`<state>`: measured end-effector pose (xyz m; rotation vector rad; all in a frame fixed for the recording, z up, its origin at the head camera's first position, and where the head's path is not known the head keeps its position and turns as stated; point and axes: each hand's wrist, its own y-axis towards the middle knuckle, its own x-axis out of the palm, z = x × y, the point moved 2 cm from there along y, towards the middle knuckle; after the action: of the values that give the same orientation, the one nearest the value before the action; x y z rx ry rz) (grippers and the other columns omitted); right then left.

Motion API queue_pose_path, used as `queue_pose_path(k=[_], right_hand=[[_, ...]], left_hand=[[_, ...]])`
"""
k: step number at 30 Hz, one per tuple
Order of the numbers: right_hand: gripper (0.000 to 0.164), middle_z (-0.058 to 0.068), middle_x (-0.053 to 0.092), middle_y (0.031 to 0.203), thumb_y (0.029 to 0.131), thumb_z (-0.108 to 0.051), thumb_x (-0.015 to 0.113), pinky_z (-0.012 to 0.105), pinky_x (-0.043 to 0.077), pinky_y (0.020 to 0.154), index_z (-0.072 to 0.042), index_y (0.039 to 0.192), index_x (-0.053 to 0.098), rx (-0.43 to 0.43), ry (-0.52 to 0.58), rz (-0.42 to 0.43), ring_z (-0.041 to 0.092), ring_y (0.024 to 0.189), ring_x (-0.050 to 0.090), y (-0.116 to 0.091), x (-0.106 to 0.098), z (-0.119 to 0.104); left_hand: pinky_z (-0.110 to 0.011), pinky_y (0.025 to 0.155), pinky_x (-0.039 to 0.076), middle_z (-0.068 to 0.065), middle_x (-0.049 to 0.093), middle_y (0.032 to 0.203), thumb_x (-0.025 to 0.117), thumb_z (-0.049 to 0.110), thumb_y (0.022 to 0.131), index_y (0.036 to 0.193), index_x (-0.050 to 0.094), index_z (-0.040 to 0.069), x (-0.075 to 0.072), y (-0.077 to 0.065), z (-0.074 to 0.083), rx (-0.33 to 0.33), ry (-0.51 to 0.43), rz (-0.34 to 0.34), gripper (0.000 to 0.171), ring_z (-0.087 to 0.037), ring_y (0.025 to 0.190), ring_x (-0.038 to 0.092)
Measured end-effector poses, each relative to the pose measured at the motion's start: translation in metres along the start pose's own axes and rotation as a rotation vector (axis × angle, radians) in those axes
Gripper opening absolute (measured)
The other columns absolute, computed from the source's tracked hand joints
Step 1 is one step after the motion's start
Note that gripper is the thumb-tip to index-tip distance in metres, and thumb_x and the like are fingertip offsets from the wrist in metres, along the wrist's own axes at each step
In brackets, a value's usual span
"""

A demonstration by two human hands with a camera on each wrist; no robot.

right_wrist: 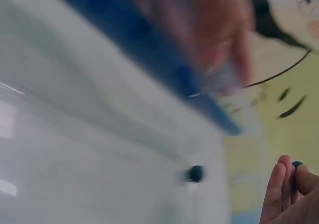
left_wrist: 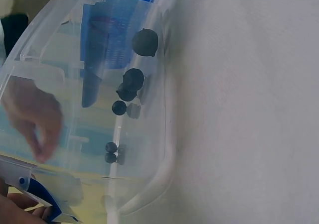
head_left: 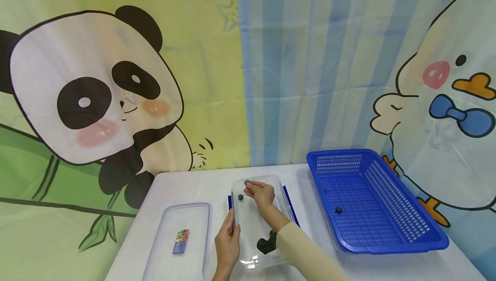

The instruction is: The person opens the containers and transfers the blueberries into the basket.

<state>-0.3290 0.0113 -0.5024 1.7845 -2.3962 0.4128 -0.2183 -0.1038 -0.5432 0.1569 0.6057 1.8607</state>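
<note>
A clear plastic box [head_left: 252,233] with blue side latches stands on the white table. My left hand [head_left: 227,240] grips its left wall; in the left wrist view its fingers [left_wrist: 20,211] curl by a blue latch [left_wrist: 42,194]. Over the box's far end my right hand [head_left: 261,192] pinches a small dark ball [head_left: 247,182] between thumb and fingertips. The ball [right_wrist: 297,164] shows just at the fingertips in the right wrist view. Another dark ball [head_left: 240,197] lies in the box near its far left corner. Through the clear wall, several dark balls [left_wrist: 118,108] appear in the left wrist view.
To the right stands a blue perforated basket [head_left: 383,246] with a dark ball [head_left: 339,209] in it. At the left lies a clear lid [head_left: 193,246] bearing a colourful label [head_left: 181,241]. Behind the table hangs a cartoon-printed curtain [head_left: 217,78].
</note>
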Motion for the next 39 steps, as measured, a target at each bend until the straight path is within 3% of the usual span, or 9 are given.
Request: queue_pose_path(k=[2,6,11,15,18,22,25,31,39], right_hand=[[0.023,0.022,0.068,0.083,0.082,-0.001,0.067,0.030,0.059,0.065,0.011,0.101,0.065,-0.070,0.038,-0.051,0.023,0.068,0.068,-0.003,-0.008,-0.022],[0.024,0.020,0.068,0.083,0.081,-0.006,0.068,0.033,0.059,0.065,0.008,0.101,0.066,-0.332,0.060,-0.172,0.024,0.069,0.068,0.031,-0.050,-0.048],[0.026,0.011,0.070,0.077,0.082,-0.019,0.069,0.030,0.058,0.054,-0.002,0.102,0.070,-0.603,-0.348,-0.049,0.018,0.063,0.068,0.064,-0.157,-0.096],[0.036,0.008,0.070,0.072,0.080,-0.032,0.070,0.047,0.056,0.053,-0.002,0.101,0.070,-0.435,-0.612,0.130,0.015,0.058,0.066,0.103,-0.253,-0.097],[0.041,0.016,0.069,0.073,0.082,-0.027,0.070,0.054,0.055,0.063,0.009,0.102,0.066,-0.172,-0.690,0.130,0.020,0.059,0.067,0.108,-0.291,-0.092],[0.032,0.022,0.066,0.072,0.086,-0.009,0.065,0.042,0.059,0.065,0.019,0.100,0.059,0.114,-0.727,0.053,0.025,0.060,0.067,0.084,-0.300,-0.093],[0.027,0.019,0.065,0.068,0.087,-0.004,0.061,0.038,0.060,0.062,0.020,0.098,0.056,0.186,-0.743,0.069,0.025,0.058,0.066,0.072,-0.300,-0.096],[0.029,0.017,0.066,0.067,0.089,-0.004,0.058,0.034,0.060,0.060,0.021,0.104,0.056,0.119,-0.724,0.148,0.024,0.060,0.067,0.065,-0.290,-0.100],[0.042,0.023,0.068,0.084,0.089,-0.011,0.061,0.032,0.060,0.062,0.020,0.116,0.051,0.010,-0.596,-0.023,0.024,0.070,0.069,0.055,-0.244,-0.116]], left_hand=[[-0.031,0.087,0.048,-0.026,0.049,0.127,0.057,-0.015,0.081,0.123,0.050,-0.013,0.001,-0.001,0.000,-0.019,0.001,-0.007,0.043,-0.035,0.113,0.050],[-0.031,0.088,0.047,-0.025,0.048,0.129,0.056,-0.015,0.081,0.124,0.049,-0.012,0.003,0.000,0.002,-0.047,0.006,-0.022,0.044,-0.036,0.115,0.048],[-0.031,0.089,0.046,-0.024,0.047,0.130,0.056,-0.015,0.081,0.125,0.049,-0.011,0.002,0.003,0.005,-0.050,0.012,-0.012,0.044,-0.036,0.117,0.047],[-0.029,0.089,0.046,-0.024,0.047,0.130,0.056,-0.014,0.082,0.125,0.049,-0.011,0.000,0.005,0.005,-0.044,0.005,-0.010,0.044,-0.036,0.117,0.047],[-0.028,0.090,0.044,-0.025,0.047,0.130,0.056,-0.014,0.082,0.124,0.049,-0.011,-0.001,0.004,0.003,-0.051,0.007,-0.011,0.043,-0.036,0.117,0.047],[-0.025,0.090,0.044,-0.024,0.048,0.129,0.057,-0.014,0.081,0.124,0.050,-0.010,-0.002,0.003,0.001,-0.066,0.011,-0.001,0.043,-0.036,0.116,0.047],[-0.024,0.090,0.044,-0.024,0.048,0.129,0.056,-0.013,0.082,0.124,0.050,-0.010,-0.002,0.002,0.001,-0.070,0.003,-0.006,0.043,-0.036,0.116,0.047],[-0.024,0.091,0.043,-0.023,0.047,0.131,0.056,-0.013,0.083,0.125,0.049,-0.009,-0.003,0.001,-0.001,-0.094,-0.012,-0.018,0.044,-0.035,0.118,0.046],[-0.027,0.091,0.042,-0.027,0.047,0.129,0.056,-0.015,0.082,0.122,0.049,-0.014,-0.006,0.002,0.024,-0.092,-0.031,-0.007,0.041,-0.039,0.117,0.045]])
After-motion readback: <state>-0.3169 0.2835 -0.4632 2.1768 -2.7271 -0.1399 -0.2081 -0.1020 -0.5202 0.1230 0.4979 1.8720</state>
